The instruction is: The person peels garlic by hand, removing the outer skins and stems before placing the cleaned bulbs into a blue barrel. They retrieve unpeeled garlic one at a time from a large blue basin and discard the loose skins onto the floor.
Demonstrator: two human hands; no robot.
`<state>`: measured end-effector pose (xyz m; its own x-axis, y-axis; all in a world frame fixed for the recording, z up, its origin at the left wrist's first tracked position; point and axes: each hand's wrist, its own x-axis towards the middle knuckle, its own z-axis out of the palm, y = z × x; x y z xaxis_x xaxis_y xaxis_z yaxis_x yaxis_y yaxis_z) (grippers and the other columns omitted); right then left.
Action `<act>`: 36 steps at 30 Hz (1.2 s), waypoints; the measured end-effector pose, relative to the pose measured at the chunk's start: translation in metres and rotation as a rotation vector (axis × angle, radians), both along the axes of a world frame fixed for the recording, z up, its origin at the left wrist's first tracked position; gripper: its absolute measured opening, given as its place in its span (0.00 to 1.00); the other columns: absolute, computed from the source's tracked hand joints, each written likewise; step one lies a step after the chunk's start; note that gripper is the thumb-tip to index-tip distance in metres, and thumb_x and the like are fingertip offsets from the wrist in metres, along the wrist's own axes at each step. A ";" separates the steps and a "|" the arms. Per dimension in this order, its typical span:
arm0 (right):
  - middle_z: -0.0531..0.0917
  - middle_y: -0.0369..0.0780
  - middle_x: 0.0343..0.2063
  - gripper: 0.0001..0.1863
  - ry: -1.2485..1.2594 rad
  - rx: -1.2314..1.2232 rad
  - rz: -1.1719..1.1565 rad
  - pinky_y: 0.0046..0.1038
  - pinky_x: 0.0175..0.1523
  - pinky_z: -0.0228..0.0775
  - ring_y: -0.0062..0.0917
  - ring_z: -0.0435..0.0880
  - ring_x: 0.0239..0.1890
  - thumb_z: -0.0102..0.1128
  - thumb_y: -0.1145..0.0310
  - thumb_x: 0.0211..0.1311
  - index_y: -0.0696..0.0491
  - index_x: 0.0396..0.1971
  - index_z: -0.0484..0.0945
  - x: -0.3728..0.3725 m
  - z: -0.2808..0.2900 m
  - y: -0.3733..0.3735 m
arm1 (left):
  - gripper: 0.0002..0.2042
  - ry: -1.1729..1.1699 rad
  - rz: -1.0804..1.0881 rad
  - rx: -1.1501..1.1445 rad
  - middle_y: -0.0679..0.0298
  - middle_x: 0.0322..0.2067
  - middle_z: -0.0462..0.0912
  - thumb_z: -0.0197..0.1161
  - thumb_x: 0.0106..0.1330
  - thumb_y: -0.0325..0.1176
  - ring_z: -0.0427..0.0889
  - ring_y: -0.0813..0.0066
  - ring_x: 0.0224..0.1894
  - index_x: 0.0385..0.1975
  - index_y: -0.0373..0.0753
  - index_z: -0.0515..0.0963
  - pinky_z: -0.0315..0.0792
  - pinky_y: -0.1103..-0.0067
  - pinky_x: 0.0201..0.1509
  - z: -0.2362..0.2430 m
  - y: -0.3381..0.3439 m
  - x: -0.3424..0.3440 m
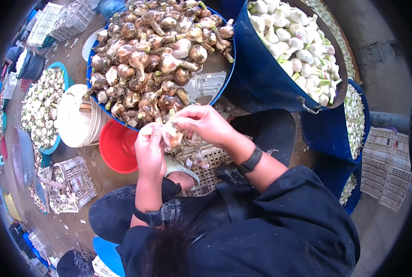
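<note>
Between my two hands is a garlic bulb (172, 135), its pale skin partly browned. My left hand (149, 150) closes round its left side, while the fingers of my right hand (205, 123) pinch at its top. Just beyond them stands a wide blue-rimmed tub (234, 44) heaped with brown, unpeeled garlic bulbs (139, 60); some water shows at its right side. Farther right, a large blue drum (247, 69) is filled with clean white garlic bulbs (296, 44). Below my hands, loose peelings (197, 161) lie on a plastic crate (215, 168).
A red basin (116, 147) and a stacked white bucket (74, 117) stand left of the tub. Farther left are a teal tub (67, 78) of garlic and a crate (79, 180) with scraps. More blue drums (323, 131) and a crate (386, 161) stand at the right.
</note>
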<state>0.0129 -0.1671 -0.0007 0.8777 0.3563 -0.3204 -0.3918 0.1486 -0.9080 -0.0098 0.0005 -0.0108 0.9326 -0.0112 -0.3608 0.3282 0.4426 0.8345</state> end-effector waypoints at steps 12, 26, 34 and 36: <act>0.78 0.34 0.23 0.11 0.168 -0.024 -0.204 0.15 0.22 0.65 0.13 0.71 0.17 0.53 0.67 0.61 0.61 0.29 0.77 -0.017 -0.004 0.026 | 0.10 0.159 0.062 -0.067 0.59 0.40 0.76 0.44 0.69 0.34 0.78 0.69 0.41 0.40 0.35 0.68 0.75 0.74 0.44 -0.004 -0.002 0.000; 0.76 0.42 0.27 0.12 -0.745 -1.139 0.425 0.32 0.33 0.73 0.34 0.79 0.31 0.58 0.67 0.46 0.55 0.32 0.73 -0.062 -0.029 -0.028 | 0.12 0.300 0.310 0.072 0.61 0.25 0.79 0.55 0.64 0.39 0.77 0.77 0.18 0.31 0.35 0.71 0.70 0.85 0.14 -0.004 0.022 0.011; 0.74 0.47 0.44 0.33 0.581 0.581 -0.052 0.33 0.31 0.75 0.31 0.79 0.35 0.44 0.43 0.60 0.54 0.56 0.60 -0.008 -0.040 0.013 | 0.22 -0.030 -0.034 0.421 0.65 0.32 0.73 0.44 0.67 0.49 0.65 0.88 0.25 0.46 0.33 0.65 0.63 0.90 0.26 -0.004 -0.003 -0.006; 0.73 0.49 0.46 0.30 0.196 1.370 0.084 0.29 0.35 0.76 0.32 0.76 0.44 0.44 0.48 0.62 0.54 0.57 0.59 0.024 -0.005 -0.022 | 0.23 -0.110 0.121 0.382 0.66 0.33 0.73 0.42 0.68 0.50 0.64 0.88 0.24 0.49 0.36 0.64 0.62 0.91 0.26 0.009 0.000 -0.002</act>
<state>0.0369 -0.1888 -0.0058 0.8199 0.5325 0.2100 -0.5467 0.8372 0.0116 -0.0115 0.0008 -0.0018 0.9522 0.2162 -0.2156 0.1923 0.1240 0.9735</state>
